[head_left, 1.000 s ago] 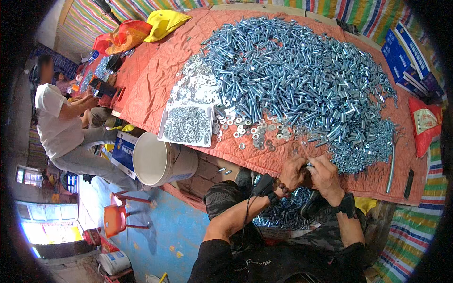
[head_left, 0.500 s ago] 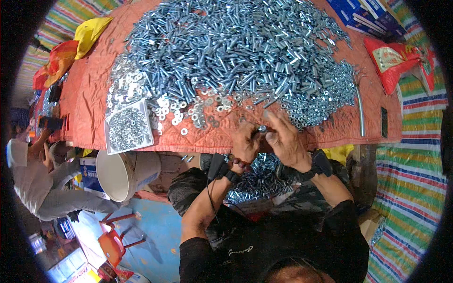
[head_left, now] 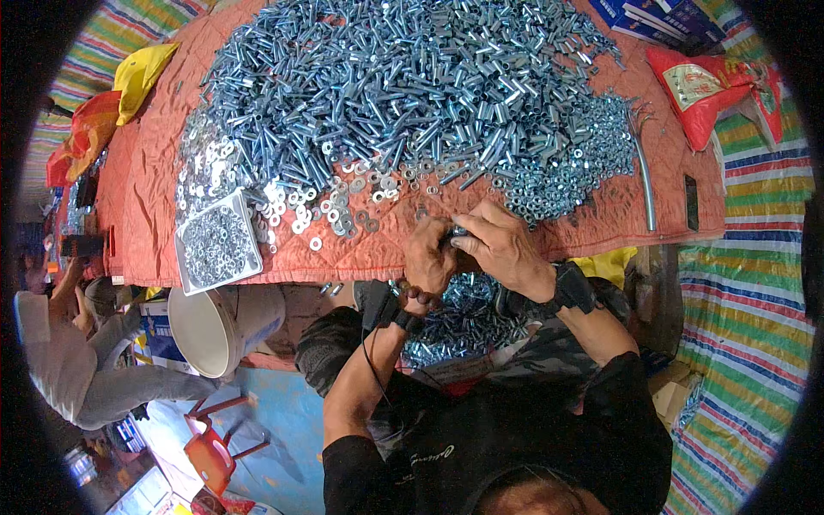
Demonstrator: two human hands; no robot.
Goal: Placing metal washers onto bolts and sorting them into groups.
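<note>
My left hand [head_left: 429, 256] and my right hand [head_left: 500, 247] meet at the near edge of the table, fingers pinched together on one small metal bolt [head_left: 455, 232]. Just beyond them lies a huge heap of shiny metal bolts and sleeves [head_left: 412, 94] on an orange quilted cloth [head_left: 378, 253]. Loose washers [head_left: 343, 206] are scattered left of my hands, and a patch of small nuts [head_left: 566, 172] lies to the right. Below the table edge, on my lap, sits a pile of assembled bolts [head_left: 463, 322].
A flat tray of washers [head_left: 216, 243] rests at the table's left front. A white bucket [head_left: 219, 322] stands on the floor below it. Another person [head_left: 77, 343] sits at far left. A red bag [head_left: 712, 90] and blue boxes [head_left: 661, 17] lie at the far right; a metal rod [head_left: 645, 184] lies nearby.
The view has swung, so the table and heap now sit higher and more central. My hands stay together at the table edge, still working on a small bolt.
</note>
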